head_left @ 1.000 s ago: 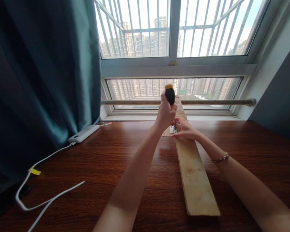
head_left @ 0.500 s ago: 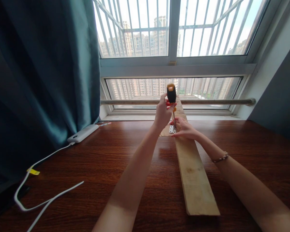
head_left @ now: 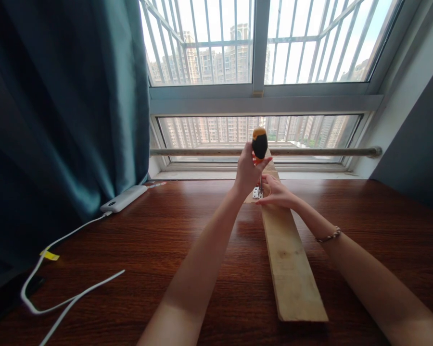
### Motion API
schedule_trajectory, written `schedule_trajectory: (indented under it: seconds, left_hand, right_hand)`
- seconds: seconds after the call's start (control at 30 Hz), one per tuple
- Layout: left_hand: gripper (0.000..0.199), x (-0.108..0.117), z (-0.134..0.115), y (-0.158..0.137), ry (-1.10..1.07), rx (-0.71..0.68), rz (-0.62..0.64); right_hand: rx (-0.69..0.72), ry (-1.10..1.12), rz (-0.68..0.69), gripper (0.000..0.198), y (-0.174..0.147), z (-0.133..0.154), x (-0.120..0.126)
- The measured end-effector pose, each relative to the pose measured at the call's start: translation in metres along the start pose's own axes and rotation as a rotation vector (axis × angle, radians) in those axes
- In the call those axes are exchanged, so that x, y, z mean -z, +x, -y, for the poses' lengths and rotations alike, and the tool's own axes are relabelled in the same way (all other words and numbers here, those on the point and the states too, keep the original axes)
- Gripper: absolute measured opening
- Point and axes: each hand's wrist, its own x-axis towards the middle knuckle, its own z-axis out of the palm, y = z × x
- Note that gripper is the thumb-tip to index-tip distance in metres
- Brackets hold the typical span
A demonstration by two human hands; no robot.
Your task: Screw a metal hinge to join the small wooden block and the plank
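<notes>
My left hand is closed round the black and yellow handle of a screwdriver, which stands nearly upright. Its shaft runs down to a small silver hinge at the left edge of a long wooden board. My right hand rests on the board beside the hinge, thumb and fingers apart in a curve around the hinge and the shaft's lower end. The screwdriver's tip and any screw under it are too small to make out. A second wooden piece shows at the left under the hinge.
The brown wooden table carries a white power bank at the left, with a white cable looping forward from it. A dark teal curtain hangs on the left. Beyond the far edge are a rail and a barred window.
My left hand and the screwdriver's handle have shifted slightly right, and the handle has turned and tilted. My right hand, the hinge and the board look unmoved.
</notes>
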Motion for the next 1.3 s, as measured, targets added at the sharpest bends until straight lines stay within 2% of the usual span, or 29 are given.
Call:
schedule_trajectory:
  seconds: [0.13,0.3,0.37,0.5,0.67,0.77,0.93,1.1,1.2,1.3]
  left_hand:
    - [0.035,0.002,0.006,0.003,-0.041,0.028,0.013]
    - [0.058,0.003,0.006,0.001,-0.266,0.034,0.186]
    - [0.057,0.001,0.007,-0.001,-0.283,0.002,0.205]
    - [0.04,-0.004,0.005,-0.004,-0.232,0.006,0.16]
    - [0.039,-0.005,0.002,-0.004,-0.238,0.072,0.109]
    - [0.029,-0.006,0.004,-0.002,-0.217,0.092,0.054]
    - [0.031,0.002,0.001,0.001,0.083,-0.008,-0.045]
    - [0.034,0.012,-0.004,0.005,0.081,0.044,0.032]
    - [0.046,0.009,-0.004,0.004,-0.053,0.066,0.086]
    - [0.053,0.0,-0.002,-0.001,-0.189,0.03,0.192]
  right_hand:
    - [0.0,0.006,0.013,0.067,0.0,0.001,0.0]
    - [0.008,0.007,0.018,0.065,0.0,0.002,0.0]
    - [0.009,-0.003,0.011,0.067,0.0,0.001,-0.001]
    - [0.016,-0.029,0.008,0.069,0.002,-0.002,-0.001]
    - [0.01,-0.044,0.007,0.072,0.002,-0.002,-0.001]
    - [0.013,-0.033,0.002,0.072,0.002,-0.002,-0.002]
    - [-0.005,0.001,0.008,0.068,0.001,0.001,0.0]
    - [0.007,0.008,0.038,0.06,-0.001,0.006,0.003]
    - [0.013,0.01,0.028,0.059,0.0,0.004,0.002]
    - [0.017,0.008,0.011,0.063,0.001,-0.001,-0.001]
